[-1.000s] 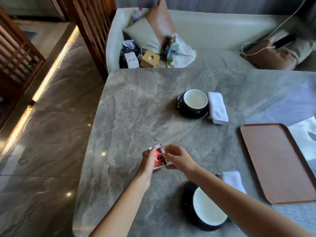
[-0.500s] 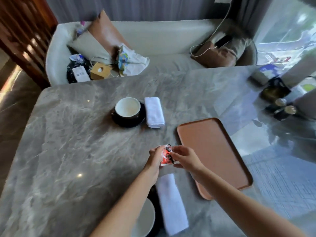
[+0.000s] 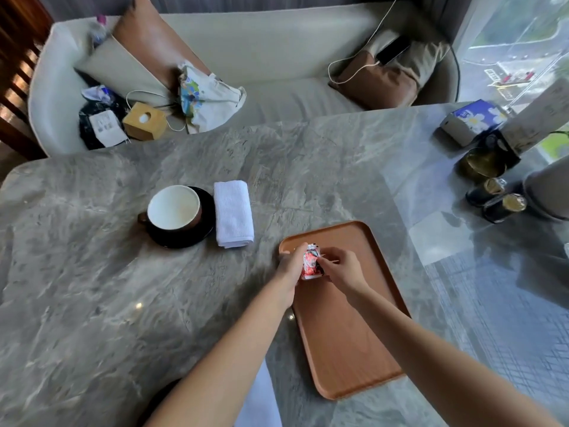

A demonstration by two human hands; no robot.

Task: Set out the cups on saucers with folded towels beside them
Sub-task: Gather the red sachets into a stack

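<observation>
A dark cup with a white inside (image 3: 174, 209) stands on a black saucer (image 3: 197, 238) at the table's middle left. A folded white towel (image 3: 233, 213) lies right beside the saucer. Both hands hold a small red-and-white packet (image 3: 311, 261) over the top left corner of a brown wooden tray (image 3: 345, 328). My left hand (image 3: 291, 266) grips its left side, my right hand (image 3: 340, 268) pinches its right side. A second white towel (image 3: 260, 402) shows at the bottom edge, half hidden by my left arm. A dark saucer edge (image 3: 158, 399) sits beside it.
The grey marble table (image 3: 92, 303) fills most of the view. Dark jars with gold lids (image 3: 495, 200), a black box (image 3: 489, 155) and a tissue box (image 3: 471, 120) stand at the right edge. A cream sofa (image 3: 277, 66) with cushions and bags lies behind.
The view has swung right. Both hands, still holding the packet, now sit over the tray's corner instead of the bare table. The near cup has dropped out of view.
</observation>
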